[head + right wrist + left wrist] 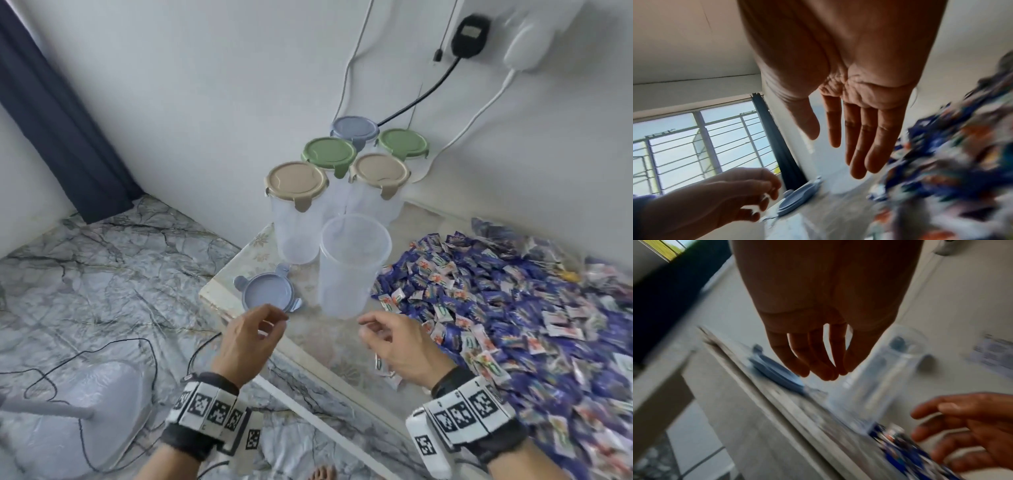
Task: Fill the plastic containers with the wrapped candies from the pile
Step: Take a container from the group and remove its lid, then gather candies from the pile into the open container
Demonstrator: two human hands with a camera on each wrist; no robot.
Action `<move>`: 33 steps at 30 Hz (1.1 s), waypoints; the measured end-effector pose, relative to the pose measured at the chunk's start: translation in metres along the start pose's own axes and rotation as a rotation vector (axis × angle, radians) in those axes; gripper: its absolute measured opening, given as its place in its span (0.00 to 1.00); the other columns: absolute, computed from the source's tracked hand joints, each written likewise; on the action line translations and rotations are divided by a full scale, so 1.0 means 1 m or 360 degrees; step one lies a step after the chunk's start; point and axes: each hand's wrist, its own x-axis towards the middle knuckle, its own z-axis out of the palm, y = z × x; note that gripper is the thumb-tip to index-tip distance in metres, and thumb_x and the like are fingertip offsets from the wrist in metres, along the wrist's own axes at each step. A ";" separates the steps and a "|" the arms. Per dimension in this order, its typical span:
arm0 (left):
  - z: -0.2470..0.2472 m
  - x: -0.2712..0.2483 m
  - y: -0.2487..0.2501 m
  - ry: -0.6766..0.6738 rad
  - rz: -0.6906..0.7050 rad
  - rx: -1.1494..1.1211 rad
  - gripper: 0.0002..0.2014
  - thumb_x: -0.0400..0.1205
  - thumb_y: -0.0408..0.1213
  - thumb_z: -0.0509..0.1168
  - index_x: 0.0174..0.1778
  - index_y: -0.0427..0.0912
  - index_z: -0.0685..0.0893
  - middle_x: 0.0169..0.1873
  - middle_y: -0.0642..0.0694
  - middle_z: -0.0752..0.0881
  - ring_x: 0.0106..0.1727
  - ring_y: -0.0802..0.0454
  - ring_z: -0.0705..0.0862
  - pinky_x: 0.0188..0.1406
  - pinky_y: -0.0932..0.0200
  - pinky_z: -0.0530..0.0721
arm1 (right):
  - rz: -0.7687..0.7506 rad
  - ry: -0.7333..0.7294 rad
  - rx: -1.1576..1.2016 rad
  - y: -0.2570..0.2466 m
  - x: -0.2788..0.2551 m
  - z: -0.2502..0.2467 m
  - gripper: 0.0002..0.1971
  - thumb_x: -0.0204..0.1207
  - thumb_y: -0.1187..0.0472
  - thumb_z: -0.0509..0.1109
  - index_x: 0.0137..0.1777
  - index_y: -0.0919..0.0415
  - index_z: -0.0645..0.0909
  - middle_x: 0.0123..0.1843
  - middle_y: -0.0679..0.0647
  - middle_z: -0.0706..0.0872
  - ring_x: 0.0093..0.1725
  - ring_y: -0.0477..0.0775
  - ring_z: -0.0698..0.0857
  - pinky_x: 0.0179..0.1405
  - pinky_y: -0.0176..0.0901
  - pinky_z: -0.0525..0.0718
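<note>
Now, both hands hover low over the near edge of the table point(239, 263), neither holding anything. Left hand point(248, 337): fingers loosely curled, tips near the thumb, nothing between them; it sits just above the blue lid point(269, 291), which lies flat at the table's front left corner. Whether a fingertip grazes the lid rim I cannot tell; the wrist views are smeared. Right hand point(394, 342): palm down, fingers relaxed and slightly spread, empty, just beside the edge of the candy pile point(513, 301).

Open container point(352, 263): clear, upright, lid off, no candy visible inside. It stands between the lid and the pile, touching neither hand. Five lidded containers point(346, 157) are grouped behind it near the wall, all seemingly empty.

Step in hand, as I read it: first scoop of candies into the open container.

How to do it well:
- Right hand takes a modest handful from the near fringe of the pile; the wrappers look slick and a heaped grab would likely shed pieces.
- Left hand steadies the container wall low down; tall, light and empty, it may tip if knocked at the rim.
- Release with the fist over the mouth, close above it.
- Keep the lid clear of stray candies.
</note>
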 end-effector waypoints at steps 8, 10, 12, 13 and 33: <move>0.110 0.003 0.079 -0.0695 0.0488 -0.0003 0.11 0.78 0.51 0.63 0.45 0.51 0.87 0.39 0.60 0.87 0.41 0.63 0.85 0.41 0.67 0.83 | 0.0352 0.0477 -0.0185 0.087 -0.084 -0.103 0.10 0.81 0.55 0.69 0.61 0.52 0.84 0.50 0.43 0.88 0.42 0.33 0.85 0.38 0.22 0.79; 0.140 0.014 0.107 -0.0774 0.0630 0.0069 0.12 0.78 0.50 0.61 0.45 0.50 0.87 0.40 0.59 0.86 0.40 0.63 0.84 0.42 0.63 0.83 | 0.0481 0.0567 -0.0280 0.113 -0.105 -0.127 0.11 0.82 0.54 0.67 0.62 0.52 0.83 0.54 0.46 0.88 0.45 0.41 0.86 0.42 0.32 0.82; 0.169 0.025 0.134 -0.0825 0.0749 0.0179 0.08 0.81 0.46 0.63 0.47 0.50 0.87 0.43 0.58 0.84 0.42 0.62 0.83 0.43 0.64 0.81 | 0.0578 0.0637 -0.0423 0.137 -0.124 -0.148 0.12 0.83 0.53 0.66 0.64 0.53 0.81 0.54 0.47 0.86 0.46 0.46 0.84 0.42 0.40 0.80; 0.183 0.031 0.147 -0.0854 0.0790 0.0231 0.08 0.82 0.46 0.63 0.49 0.50 0.87 0.45 0.57 0.83 0.43 0.60 0.82 0.44 0.65 0.79 | 0.0615 0.0665 -0.0477 0.149 -0.132 -0.157 0.14 0.84 0.52 0.65 0.66 0.53 0.80 0.55 0.49 0.86 0.47 0.47 0.83 0.41 0.41 0.77; 0.278 0.096 0.206 -0.1201 0.0631 0.1345 0.49 0.65 0.83 0.48 0.82 0.73 0.43 0.87 0.45 0.43 0.86 0.38 0.48 0.82 0.33 0.54 | 0.1094 0.0061 -0.0959 0.241 -0.132 -0.206 0.50 0.62 0.15 0.55 0.82 0.28 0.39 0.88 0.54 0.39 0.83 0.76 0.43 0.77 0.79 0.54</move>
